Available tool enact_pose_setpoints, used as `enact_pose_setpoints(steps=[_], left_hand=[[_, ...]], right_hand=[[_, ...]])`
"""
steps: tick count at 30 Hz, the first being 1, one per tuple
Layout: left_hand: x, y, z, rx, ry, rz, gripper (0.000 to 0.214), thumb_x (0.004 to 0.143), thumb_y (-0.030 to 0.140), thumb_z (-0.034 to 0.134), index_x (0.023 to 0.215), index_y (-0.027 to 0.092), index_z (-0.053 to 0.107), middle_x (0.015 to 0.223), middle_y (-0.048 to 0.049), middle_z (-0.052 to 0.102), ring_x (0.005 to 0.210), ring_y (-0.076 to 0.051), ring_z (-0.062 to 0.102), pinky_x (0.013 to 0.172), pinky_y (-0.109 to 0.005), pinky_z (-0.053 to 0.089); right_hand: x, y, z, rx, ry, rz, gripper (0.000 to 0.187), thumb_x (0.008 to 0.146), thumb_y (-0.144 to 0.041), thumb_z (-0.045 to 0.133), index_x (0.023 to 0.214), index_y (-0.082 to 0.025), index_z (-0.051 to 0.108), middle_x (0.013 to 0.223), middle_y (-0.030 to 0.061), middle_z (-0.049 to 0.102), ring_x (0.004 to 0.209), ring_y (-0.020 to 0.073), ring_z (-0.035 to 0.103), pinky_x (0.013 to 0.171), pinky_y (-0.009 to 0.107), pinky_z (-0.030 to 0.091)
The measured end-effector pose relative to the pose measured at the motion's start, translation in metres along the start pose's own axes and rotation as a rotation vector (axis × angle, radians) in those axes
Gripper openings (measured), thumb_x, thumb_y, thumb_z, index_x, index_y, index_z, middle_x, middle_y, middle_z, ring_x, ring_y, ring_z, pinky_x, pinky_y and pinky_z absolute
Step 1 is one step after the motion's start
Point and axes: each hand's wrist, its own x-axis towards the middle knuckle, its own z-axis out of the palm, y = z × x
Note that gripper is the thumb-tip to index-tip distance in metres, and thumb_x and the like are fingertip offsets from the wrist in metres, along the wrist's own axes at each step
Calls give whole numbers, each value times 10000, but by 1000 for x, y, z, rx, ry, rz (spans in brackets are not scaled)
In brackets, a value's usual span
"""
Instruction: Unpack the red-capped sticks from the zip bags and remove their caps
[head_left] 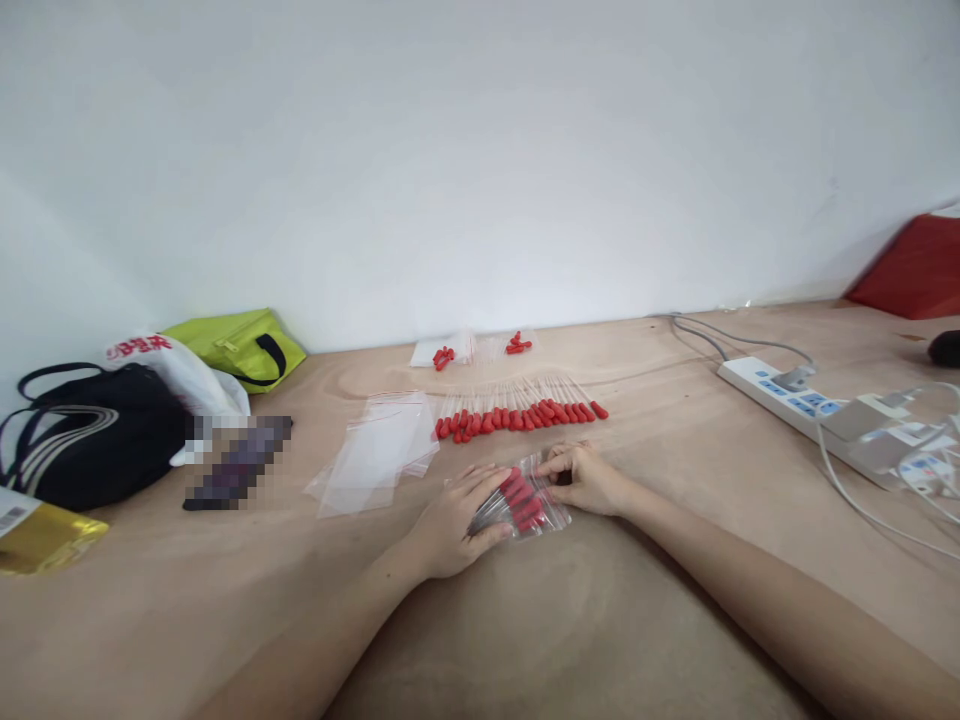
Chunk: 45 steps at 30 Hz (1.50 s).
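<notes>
The left hand (457,520) lies flat, fingers loosely spread, pressing on a small clear bag (534,510) of red-tipped droppers. The right hand (585,478) pinches the bag's right edge. The bag lies on the table (525,640), near the middle, with bare board in front of it. Just behind it is a row of droppers (517,412), and to the left a pile of empty bags (379,450). A power strip (787,395) with cables crowds the right side. At the far left, a white plastic bag (180,375) bears red writing too small to read.
</notes>
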Motion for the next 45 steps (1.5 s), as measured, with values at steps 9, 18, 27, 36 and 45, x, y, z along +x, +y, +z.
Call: enact_pose_setpoints(steps=[9, 18, 27, 36, 45], left_hand=[[-3, 3, -4, 9, -77, -4, 668, 767, 523, 507, 1320, 200, 317, 1363, -83, 379, 1281, -239, 290, 1060, -453, 245], [-4, 1, -1, 13, -45, -23, 654, 767, 463, 528, 1321, 196, 307, 1365, -76, 376, 1281, -226, 293, 1071, -447, 230], [-3, 3, -1, 28, -29, -72, 588, 779, 429, 512, 1290, 183, 357, 1345, -76, 406, 1269, -220, 316, 1062, -436, 259], [-3, 3, 1, 42, -6, -101, 530, 804, 401, 478, 1279, 194, 365, 1339, -69, 415, 1260, -214, 333, 1061, -442, 255], [-2, 2, 2, 24, 6, -98, 487, 821, 390, 460, 1267, 211, 378, 1327, -50, 434, 1256, -201, 342, 1066, -440, 245]], right_hand=[[0, 1, -15, 40, -111, -32, 373, 604, -426, 707, 901, -202, 674, 679, -26, 531, 654, 110, 475, 682, 259, 307], [1, 1, -9, -29, -49, -41, 228, 698, -409, 632, 735, -187, 670, 569, -37, 529, 612, 105, 474, 675, 271, 277], [-2, 2, -17, 6, -128, -46, 527, 505, -518, 735, 917, -200, 656, 694, -23, 532, 731, 149, 496, 730, 297, 302], [-2, -10, -9, 401, -120, -33, 360, 587, -431, 716, 842, -182, 663, 790, 4, 605, 665, 110, 491, 586, 228, 377], [-4, -15, 4, 485, -60, 81, 299, 559, -249, 729, 748, -172, 511, 643, -55, 507, 566, 71, 438, 518, 191, 337]])
